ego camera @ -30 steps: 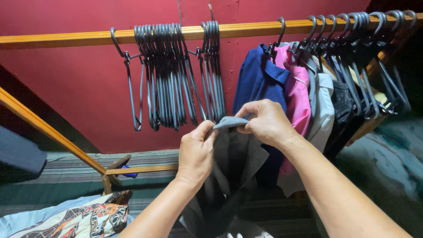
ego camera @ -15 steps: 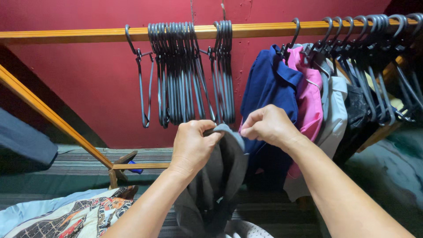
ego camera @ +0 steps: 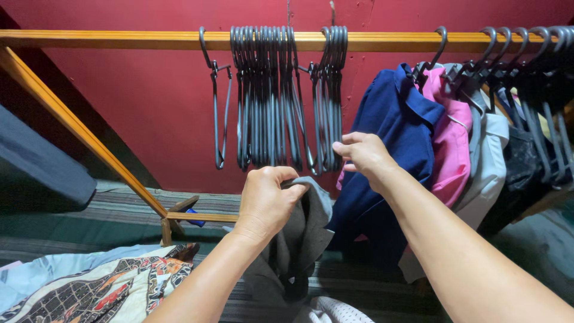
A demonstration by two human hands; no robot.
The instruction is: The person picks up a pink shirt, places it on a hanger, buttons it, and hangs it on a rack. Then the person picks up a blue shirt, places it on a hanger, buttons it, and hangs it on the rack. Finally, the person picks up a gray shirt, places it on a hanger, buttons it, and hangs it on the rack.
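Red wall, wooden rail (ego camera: 119, 40); left hand (ego camera: 266, 200) clamped on grey garment (ego camera: 302, 239), right hand (ego camera: 365, 154) now released, fingers apart, reaching for empty black hangers (ego camera: 332, 96).

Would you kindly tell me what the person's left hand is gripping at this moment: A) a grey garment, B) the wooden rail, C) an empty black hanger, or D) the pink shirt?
A: the left hand is closed around the bunched top of a grey garment hanging below it, while the right hand reaches toward the empty black hangers.
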